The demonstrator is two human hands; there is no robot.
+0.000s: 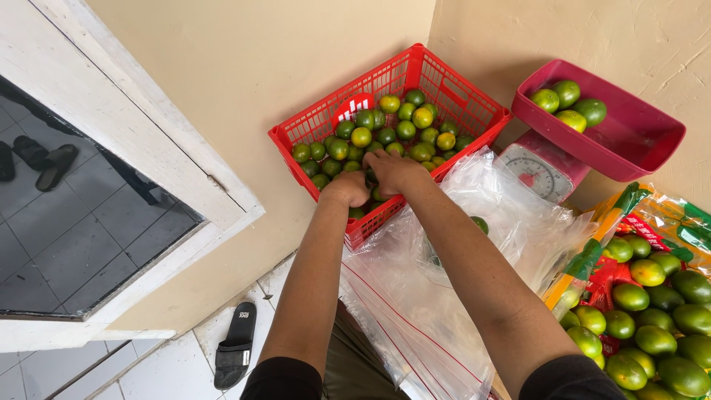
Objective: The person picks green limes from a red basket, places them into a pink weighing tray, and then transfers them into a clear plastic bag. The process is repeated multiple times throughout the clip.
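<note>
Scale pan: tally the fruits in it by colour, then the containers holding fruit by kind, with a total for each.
Green fruits: 3
Yellow-green fruits: 1
Total in the scale pan: 4

Red crate: 1
Scale pan: 1
Sack: 1
Total containers: 3

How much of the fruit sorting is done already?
Done so far: three green citrus fruits sit in the pink tray of the kitchen scale, and one fruit shows inside the clear plastic bags. In hand: the left hand and right hand are both down among the fruit in the red basket. Left: the basket is mostly full, and more fruit lies in a sack on the right.
</note>
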